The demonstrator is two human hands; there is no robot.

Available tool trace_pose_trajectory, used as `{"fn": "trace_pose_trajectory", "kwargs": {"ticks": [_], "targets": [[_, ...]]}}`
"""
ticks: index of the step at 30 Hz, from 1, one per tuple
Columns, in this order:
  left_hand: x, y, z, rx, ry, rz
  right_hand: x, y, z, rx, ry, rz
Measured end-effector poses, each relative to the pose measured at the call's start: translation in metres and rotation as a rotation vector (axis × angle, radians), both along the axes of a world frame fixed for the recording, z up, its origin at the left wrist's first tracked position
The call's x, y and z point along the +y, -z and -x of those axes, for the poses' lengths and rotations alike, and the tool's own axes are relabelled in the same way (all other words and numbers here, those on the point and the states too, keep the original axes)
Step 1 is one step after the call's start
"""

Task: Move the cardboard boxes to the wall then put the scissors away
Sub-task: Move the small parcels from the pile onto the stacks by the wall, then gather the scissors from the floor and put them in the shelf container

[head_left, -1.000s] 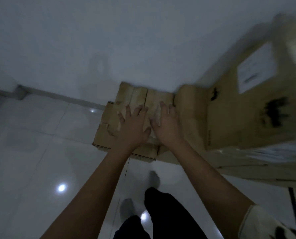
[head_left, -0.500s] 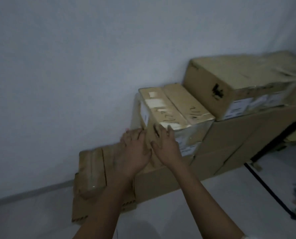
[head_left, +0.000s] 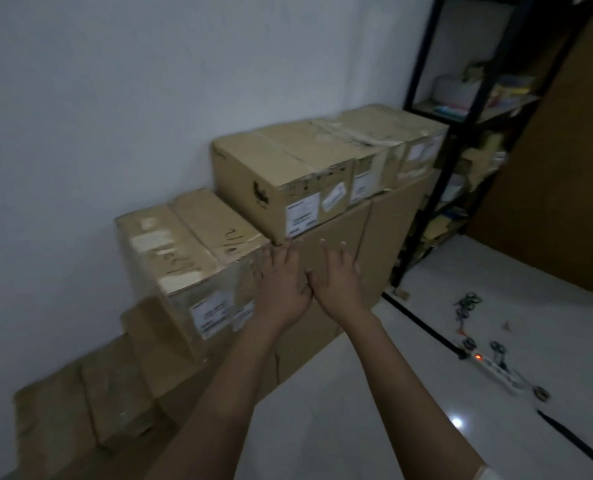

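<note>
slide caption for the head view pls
Left hand and right hand press flat on cardboard boxes stacked against the wall; scissors lie on the floor.

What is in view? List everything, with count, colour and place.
boxes: at least eight, brown, stacked along the wall
wall: one, white, behind the boxes
shelf: one, black, right of the boxes, holding mixed items
scissors: several, dark handles, floor at right
power strip: one, white, red light on, among the scissors
cables: two stretches, black, floor at right
floor: one, white, glossy
left hand: one, flat against the boxes' front
right hand: one, beside it, also flat on the boxes
</note>
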State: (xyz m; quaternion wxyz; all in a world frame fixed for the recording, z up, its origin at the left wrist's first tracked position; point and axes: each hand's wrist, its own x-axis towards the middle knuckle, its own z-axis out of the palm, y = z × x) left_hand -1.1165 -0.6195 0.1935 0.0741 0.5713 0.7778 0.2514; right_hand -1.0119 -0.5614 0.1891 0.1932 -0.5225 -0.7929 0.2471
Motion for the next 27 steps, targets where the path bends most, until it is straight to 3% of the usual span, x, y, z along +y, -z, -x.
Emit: {"fn": "trace_pose_trajectory", "kwargs": {"ticks": [14,27], "targets": [[0.145,0.014,-0.269,0.017,0.43,0.063,0.074,-0.005,-0.297,-0.104,0.433,0.007],[0.272,0.033,-0.448,0.024,0.727,0.064,0.162,0.015,-0.466,-0.036,0.693,0.046]]}}
